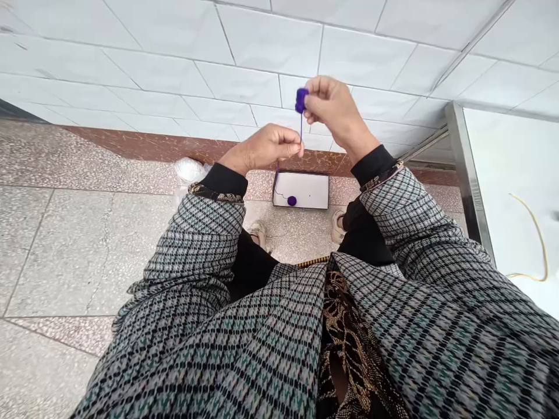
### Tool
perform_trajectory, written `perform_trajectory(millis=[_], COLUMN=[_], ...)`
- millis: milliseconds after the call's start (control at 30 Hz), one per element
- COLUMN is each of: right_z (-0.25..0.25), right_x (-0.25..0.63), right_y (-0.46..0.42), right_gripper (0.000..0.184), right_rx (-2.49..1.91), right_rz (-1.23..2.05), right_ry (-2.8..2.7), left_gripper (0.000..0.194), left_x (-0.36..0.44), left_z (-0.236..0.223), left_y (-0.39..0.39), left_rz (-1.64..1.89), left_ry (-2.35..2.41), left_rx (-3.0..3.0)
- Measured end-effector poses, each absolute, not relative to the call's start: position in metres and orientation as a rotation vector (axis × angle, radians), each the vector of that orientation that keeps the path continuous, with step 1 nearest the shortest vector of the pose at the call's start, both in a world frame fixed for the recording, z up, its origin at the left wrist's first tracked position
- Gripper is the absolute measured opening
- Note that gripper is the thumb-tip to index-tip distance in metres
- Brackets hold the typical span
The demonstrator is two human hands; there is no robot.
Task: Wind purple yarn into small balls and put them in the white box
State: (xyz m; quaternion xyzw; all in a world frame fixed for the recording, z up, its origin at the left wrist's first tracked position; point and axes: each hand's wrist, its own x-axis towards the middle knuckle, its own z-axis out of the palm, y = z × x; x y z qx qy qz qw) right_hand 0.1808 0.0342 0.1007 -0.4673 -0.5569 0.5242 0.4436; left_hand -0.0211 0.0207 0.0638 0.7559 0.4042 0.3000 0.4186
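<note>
Right hand [334, 110]: raised, far side of the scene, in front of the white wall tiles [257, 81]. Fingers closed in a pinch on a small, bright purple, blocky bundle of yarn [301, 100], held at its right side.

Left hand [273, 145]: slightly lower and to the left. Thumb and fingers pinched together on a thin purple yarn strand [301, 128], which runs taut and near vertical between the bundle and this grip. Yarn also hangs below the left hand towards the floor.

Below the hands: shallow rectangular box with white inside and dark rim [317, 186], lying on the speckled terrazzo floor [144, 233]. In its near left part, a round, dark purple yarn ball [292, 201], with a loose thread trailing leftwards from it.

Left of box: rounded white bundle [188, 170], material unclear, by the skirting. Far right: white-topped bench with metal edge [493, 169], bearing a curved yellow cord [542, 247].
</note>
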Motion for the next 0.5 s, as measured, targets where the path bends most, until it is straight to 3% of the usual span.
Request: perform_trajectory(millis=[100,200,333,500], right_z=[0.091,0.094,0.119,0.13], right_x=[0.189,0.199,0.216,0.223], right_y=[0.037,0.032,0.038,0.041], right_gripper=[0.033,0.034,0.023,0.042], right_rx=[-1.233,-0.993,-0.522,-0.114], right_rz=[1.526,1.861,1.88,1.967], right_ry=[-1.617,-1.617,-1.05,-0.478], left_gripper=[0.023,0.028,0.036,0.047], left_x=[-0.028,-0.035,-0.03,-0.05], left_z=[0.065,0.062,0.049,0.025], left_y=[0.026,0.031,0.03,0.03], left_rz=[0.679,0.679,0.616,0.461], left_ry=[0.933,0.913,0.824,0.786], left_rx=[1.841,1.746,1.546,1.435])
